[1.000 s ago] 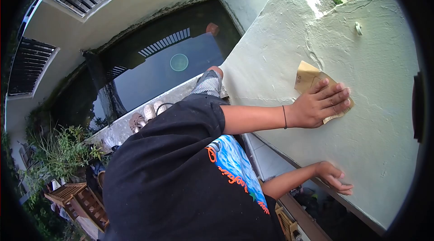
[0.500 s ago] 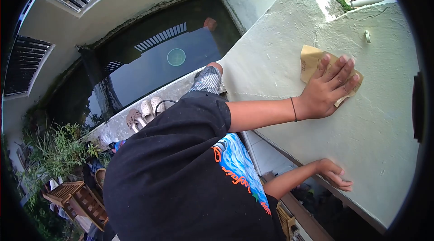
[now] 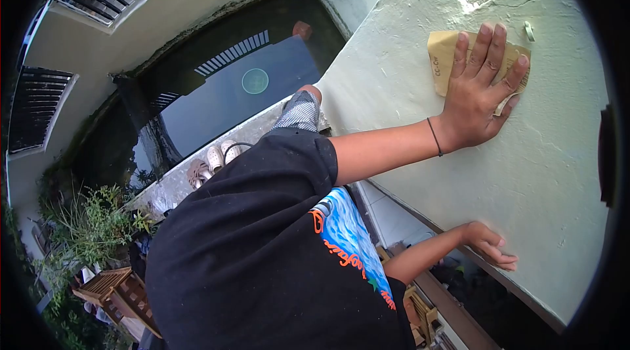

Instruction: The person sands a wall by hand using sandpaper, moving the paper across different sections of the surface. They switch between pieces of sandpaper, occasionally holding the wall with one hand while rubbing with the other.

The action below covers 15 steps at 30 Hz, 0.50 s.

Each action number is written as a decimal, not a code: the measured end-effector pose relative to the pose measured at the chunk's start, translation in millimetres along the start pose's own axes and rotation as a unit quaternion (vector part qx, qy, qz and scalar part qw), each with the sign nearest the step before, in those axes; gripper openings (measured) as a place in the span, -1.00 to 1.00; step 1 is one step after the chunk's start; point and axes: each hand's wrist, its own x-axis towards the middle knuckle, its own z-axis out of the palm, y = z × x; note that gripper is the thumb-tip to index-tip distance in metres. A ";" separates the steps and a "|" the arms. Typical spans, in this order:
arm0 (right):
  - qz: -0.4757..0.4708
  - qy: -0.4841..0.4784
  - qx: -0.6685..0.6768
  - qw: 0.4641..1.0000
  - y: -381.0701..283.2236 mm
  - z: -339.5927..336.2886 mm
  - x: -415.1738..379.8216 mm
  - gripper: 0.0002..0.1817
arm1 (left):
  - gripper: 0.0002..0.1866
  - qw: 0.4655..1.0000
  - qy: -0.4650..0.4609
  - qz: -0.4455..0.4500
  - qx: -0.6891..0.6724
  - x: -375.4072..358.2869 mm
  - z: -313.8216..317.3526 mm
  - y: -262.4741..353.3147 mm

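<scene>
My left hand [image 3: 476,97], with a thin dark band at the wrist, lies with fingers spread over a sheet of sandpaper [image 3: 445,61]. The brown sheet has dark print on its back and is held flat against a pale, rough-painted wall surface [image 3: 420,160]. Its far side faces the wall and is hidden. Lower down, my right hand [image 3: 489,245] rests with loosely curled fingers at the lower edge of the same surface. Nothing shows in it, though its palm is hidden.
A dark pool [image 3: 223,94] with a round green object [image 3: 255,81] lies beyond a ledge. Pale clogs [image 3: 223,153] stand on that ledge. A small hook [image 3: 529,32] sticks out near the sandpaper. Plants [image 3: 92,225] and a wooden chair [image 3: 115,291] are at the lower left.
My left hand and the sandpaper have slid a little up the wall in view, and the sheet has turned slightly. My right hand stays near the edge, its fingers curled somewhat more.
</scene>
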 end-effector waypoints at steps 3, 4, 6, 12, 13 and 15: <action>0.020 -0.025 -0.014 0.999 0.8 -1.7 -0.9 -0.42 | -0.40 1.000 0.007 -0.009 -0.002 -16.7 9.0 13.7; 0.020 -0.027 -0.012 0.999 -0.2 -2.0 -1.0 -0.42 | -0.39 0.996 -0.036 0.071 0.036 -39.7 11.2 10.3; 0.028 -0.028 -0.021 0.999 -1.5 -2.8 -0.9 -0.41 | -0.38 0.983 -0.079 0.148 0.075 -70.5 9.4 -5.1; -0.005 -0.024 -0.015 1.000 2.6 -3.0 -0.4 -0.41 | -0.35 0.993 -0.100 0.049 0.038 -15.8 -5.1 -4.3; -0.003 -0.021 -0.018 1.000 1.5 -3.5 0.4 -0.41 | -0.35 0.999 -0.044 0.018 0.018 2.6 -3.8 3.7; 0.004 -0.032 -0.026 0.999 -2.2 -5.1 1.6 -0.42 | -0.35 1.000 0.014 -0.013 -0.002 3.9 3.3 14.6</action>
